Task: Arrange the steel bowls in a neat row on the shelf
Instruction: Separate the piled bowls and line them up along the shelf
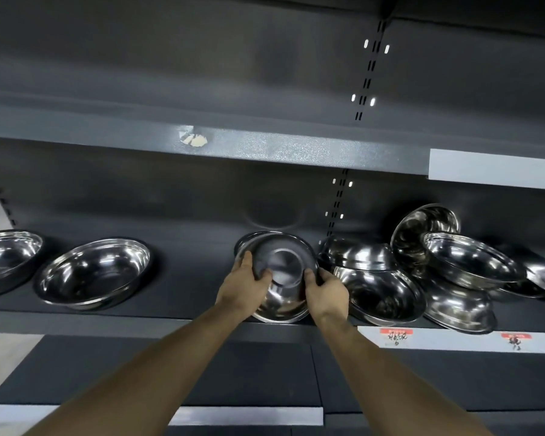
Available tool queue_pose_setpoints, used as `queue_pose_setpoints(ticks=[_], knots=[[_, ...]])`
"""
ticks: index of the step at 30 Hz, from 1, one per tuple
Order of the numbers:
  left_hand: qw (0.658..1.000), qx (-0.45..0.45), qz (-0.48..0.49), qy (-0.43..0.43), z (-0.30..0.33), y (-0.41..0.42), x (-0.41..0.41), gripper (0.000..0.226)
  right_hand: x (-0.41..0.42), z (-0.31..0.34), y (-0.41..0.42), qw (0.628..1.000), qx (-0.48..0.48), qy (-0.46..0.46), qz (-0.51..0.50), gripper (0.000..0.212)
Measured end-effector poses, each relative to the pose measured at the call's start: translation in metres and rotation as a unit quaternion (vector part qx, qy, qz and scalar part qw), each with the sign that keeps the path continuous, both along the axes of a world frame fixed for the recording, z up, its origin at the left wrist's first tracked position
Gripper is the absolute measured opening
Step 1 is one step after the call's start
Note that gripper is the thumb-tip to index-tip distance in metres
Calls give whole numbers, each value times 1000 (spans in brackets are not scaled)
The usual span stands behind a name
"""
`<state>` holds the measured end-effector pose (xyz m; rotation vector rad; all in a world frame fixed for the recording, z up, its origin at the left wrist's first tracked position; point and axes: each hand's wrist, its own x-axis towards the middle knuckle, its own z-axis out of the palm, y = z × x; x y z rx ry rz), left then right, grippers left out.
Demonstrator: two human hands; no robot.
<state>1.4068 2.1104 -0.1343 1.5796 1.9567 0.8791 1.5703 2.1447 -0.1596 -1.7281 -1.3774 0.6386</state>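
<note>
In the head view, a steel bowl [280,269] is gripped from both sides near the front edge of the dark shelf [183,297]; it is tipped so that its flat underside is turned toward the camera, and a second bowl [276,305] is seen directly beneath it, rim up, at the shelf's front lip; whether the two are nested or merely touching cannot be told. The left hand [244,286] is closed around the left rim of the tilted bowl, thumb on the outer wall; the right hand [326,292] is clasped on the right rim in the same manner. To the left, two bowls are set upright and well apart from the hands: one [93,273] stands alone, another [7,256] is partly cut off by the frame edge. To the right, a disorderly pile of bowls [428,265] is heaped just beside the right hand, some tilted, some overturned, several overlapping. An upper shelf [265,149] is seen above; red price labels [395,336] are fixed to the front strip below the pile.
</note>
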Motion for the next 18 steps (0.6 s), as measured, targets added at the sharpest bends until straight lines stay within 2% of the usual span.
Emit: queue_pose_setpoints(ticks=[4,10,15,18], knots=[[997,50,58,2,13,-7,-17,62,-21,5,-8,999,37,-7,-21,45],[985,106,133,-25,31,-17,-50,52,-65,27,-23,986,142,58,-65,35],[965,144,188,-115,46,-19,-79,53,-100,51,-30,975,210,62,-45,27],[945,157,206,-200,54,-19,-95,57,-117,59,-32,969,240,53,-26,26]])
